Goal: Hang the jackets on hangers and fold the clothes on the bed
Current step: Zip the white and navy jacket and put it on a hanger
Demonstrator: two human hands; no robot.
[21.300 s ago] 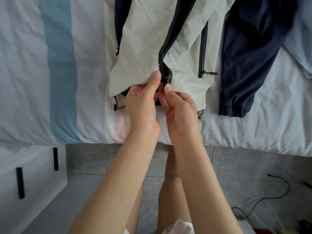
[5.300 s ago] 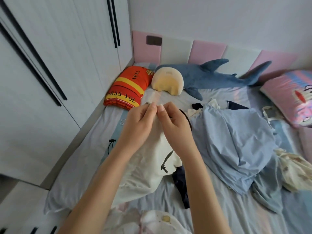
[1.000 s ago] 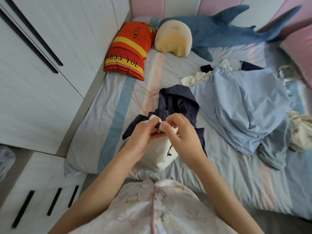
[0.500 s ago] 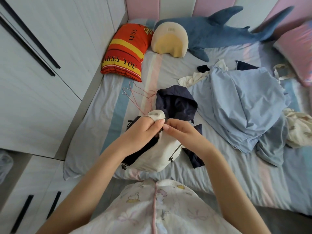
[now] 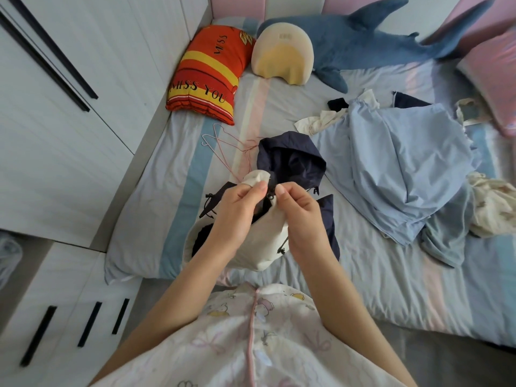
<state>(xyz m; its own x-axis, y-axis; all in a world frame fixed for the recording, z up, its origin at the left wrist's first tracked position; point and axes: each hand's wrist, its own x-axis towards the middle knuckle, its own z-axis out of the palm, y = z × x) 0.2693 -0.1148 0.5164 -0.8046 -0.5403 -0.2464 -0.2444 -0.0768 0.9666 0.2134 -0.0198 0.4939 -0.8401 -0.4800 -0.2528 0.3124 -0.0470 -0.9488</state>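
Clothes (image 5: 405, 169) in pale blue lie heaped and unfolded across the right half of the bed (image 5: 173, 174). Toward the bed's near edge a navy hooded jacket (image 5: 290, 160) is spread with its hood pointing at the headboard. The cream jacket (image 5: 257, 247) I'm working on is held up over it, its lower part bunched at the near edge. Pink wire hangers (image 5: 223, 152) rest on the sheet just left of the navy hood. My left hand (image 5: 237, 210) pinches the tip of the cream collar. My right hand (image 5: 303, 213) pinches the fabric at the black zipper pull (image 5: 270, 196), fingertips nearly meeting the left's. I judge this is the top of the zip. To do it well I'd hold the collar taut with the left so the slider runs straight, then take a hanger before the jacket slumps.
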